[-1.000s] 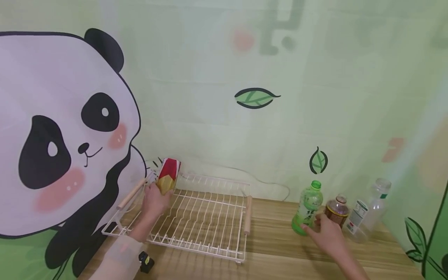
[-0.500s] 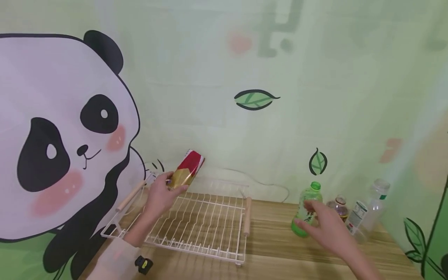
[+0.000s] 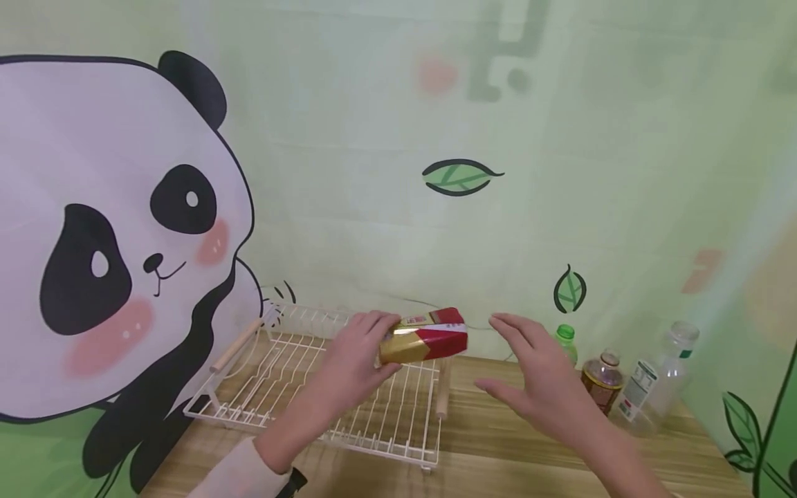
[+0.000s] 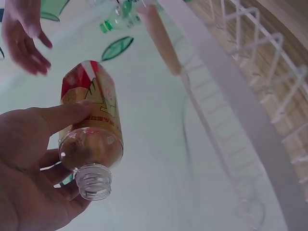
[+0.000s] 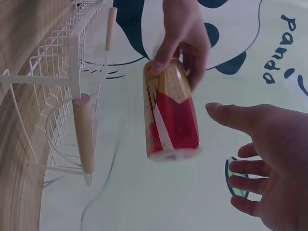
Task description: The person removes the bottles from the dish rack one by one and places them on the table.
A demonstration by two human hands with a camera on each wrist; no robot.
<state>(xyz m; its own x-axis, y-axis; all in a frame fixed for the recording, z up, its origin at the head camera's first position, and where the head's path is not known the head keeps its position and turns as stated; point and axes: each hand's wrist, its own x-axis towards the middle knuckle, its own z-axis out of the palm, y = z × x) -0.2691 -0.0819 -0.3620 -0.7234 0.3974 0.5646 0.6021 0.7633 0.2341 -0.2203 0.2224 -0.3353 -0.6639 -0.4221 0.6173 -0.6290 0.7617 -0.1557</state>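
My left hand (image 3: 358, 353) grips a clear plastic bottle (image 3: 429, 339) with a red and gold label, held over the right half of a white wire rack (image 3: 373, 451). The bottle lies nearly sideways in the head view, its base towards my right hand (image 3: 542, 373). In the left wrist view the open, capless neck (image 4: 93, 182) points away from that base, with the thumb across the label. My right hand is spread and holds nothing. A gap separates its fingers from the bottle's base (image 5: 173, 154) in the right wrist view.
Wooden handles (image 3: 443, 398) flank the rack on the wooden table (image 3: 492, 443). At right stand a green bottle (image 3: 565, 337), partly behind my right hand, a brown-tinted bottle (image 3: 602, 380) and a clear bottle (image 3: 654, 377). A panda-printed backdrop (image 3: 373, 228) rises behind.
My left hand has carried the red and gold bottle rightward from the rack's left side, tipping it from upright to sideways. My right hand has moved up and left, away from the standing bottles.
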